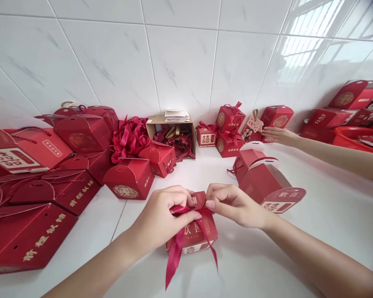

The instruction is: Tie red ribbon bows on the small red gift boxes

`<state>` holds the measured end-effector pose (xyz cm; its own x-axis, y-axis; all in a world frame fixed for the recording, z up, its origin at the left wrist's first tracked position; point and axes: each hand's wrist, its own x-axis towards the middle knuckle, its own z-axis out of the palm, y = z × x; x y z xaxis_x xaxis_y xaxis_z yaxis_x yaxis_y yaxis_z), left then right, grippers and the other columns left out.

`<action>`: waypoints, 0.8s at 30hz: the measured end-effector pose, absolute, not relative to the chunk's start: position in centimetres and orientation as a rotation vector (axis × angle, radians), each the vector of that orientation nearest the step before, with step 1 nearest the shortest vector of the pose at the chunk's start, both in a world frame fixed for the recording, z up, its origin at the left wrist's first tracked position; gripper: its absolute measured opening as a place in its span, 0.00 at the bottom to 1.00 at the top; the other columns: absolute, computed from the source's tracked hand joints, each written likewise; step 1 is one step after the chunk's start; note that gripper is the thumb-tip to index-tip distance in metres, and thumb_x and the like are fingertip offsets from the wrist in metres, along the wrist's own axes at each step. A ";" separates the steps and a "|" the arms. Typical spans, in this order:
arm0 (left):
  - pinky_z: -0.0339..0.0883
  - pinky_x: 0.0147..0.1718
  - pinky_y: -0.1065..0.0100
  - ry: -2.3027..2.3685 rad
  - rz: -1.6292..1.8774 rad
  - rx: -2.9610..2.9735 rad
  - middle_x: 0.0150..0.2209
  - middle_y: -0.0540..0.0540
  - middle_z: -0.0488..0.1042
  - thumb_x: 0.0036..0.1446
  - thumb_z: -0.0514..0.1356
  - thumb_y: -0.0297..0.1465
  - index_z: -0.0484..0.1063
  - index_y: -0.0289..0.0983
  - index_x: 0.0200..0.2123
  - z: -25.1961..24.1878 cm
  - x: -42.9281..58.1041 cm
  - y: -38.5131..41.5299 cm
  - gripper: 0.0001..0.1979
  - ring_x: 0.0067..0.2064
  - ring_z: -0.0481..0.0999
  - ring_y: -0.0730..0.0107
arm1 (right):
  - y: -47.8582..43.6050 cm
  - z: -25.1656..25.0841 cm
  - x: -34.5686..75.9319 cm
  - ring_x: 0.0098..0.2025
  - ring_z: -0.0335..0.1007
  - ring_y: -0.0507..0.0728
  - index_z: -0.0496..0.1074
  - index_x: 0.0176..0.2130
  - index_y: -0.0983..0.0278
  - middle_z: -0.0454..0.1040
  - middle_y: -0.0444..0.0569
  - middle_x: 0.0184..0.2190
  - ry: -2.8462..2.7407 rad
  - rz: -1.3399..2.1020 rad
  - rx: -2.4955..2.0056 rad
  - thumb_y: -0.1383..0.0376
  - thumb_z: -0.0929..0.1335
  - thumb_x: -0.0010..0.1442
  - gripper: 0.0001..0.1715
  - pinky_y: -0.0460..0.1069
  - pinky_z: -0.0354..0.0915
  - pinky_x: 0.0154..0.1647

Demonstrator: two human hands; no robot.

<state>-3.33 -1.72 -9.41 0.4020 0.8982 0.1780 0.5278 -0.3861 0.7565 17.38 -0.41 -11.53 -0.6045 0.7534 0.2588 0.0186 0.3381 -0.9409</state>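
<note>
A small red gift box (207, 234) with gold lettering sits on the white surface in front of me. Across its top runs a dark red satin ribbon (175, 256), its two tails hanging down over the front. My left hand (170, 211) is closed, pinching a loop of the ribbon between thumb and fingers. On the other side of the box top, my right hand (230, 205) pinches the ribbon between thumb and index finger. A small red tag (199, 199) shows between the hands. Part of the knot area is hidden by my fingers.
Stacked red boxes (46, 223) fill the left. Behind are a pile of ribbon (132, 136), a cardboard box (192, 136) and ribboned boxes (230, 142). Unclosed boxes (264, 182) stand at right. Another person's hand (276, 134) reaches in near a red basin (345, 138).
</note>
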 end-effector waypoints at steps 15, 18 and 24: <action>0.71 0.45 0.68 1.052 0.752 1.925 0.38 0.46 0.79 0.52 0.63 0.29 0.74 0.38 0.28 -9.5 -3.5 -1.5 0.02 0.52 0.74 0.60 | 0.0 -11.3 17.7 0.25 0.51 0.46 0.54 0.19 0.64 0.57 0.39 0.25 -1.824 1.356 -0.757 0.61 0.74 0.52 0.27 0.45 0.52 0.26; 0.71 0.43 0.68 1.047 0.773 1.937 0.37 0.46 0.79 0.51 0.63 0.27 0.74 0.38 0.26 -9.7 -3.6 -1.3 0.03 0.50 0.76 0.60 | 0.0 -11.4 17.6 0.26 0.53 0.47 0.55 0.20 0.64 0.58 0.40 0.26 -1.825 1.352 -0.775 0.60 0.73 0.54 0.26 0.46 0.54 0.27; 0.69 0.44 0.66 1.003 0.813 1.974 0.36 0.45 0.78 0.50 0.63 0.25 0.71 0.38 0.25 -10.0 -4.0 -0.7 0.04 0.51 0.75 0.59 | 0.3 -11.5 17.3 0.28 0.56 0.50 0.62 0.20 0.65 0.59 0.42 0.26 -1.809 1.301 -0.922 0.52 0.65 0.62 0.26 0.48 0.56 0.32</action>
<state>-3.96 -0.65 -10.05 0.4882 0.8511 0.1930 0.3647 -0.3999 0.8409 17.33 0.31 -11.55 -0.4900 0.8603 0.1408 0.1404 0.2373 -0.9612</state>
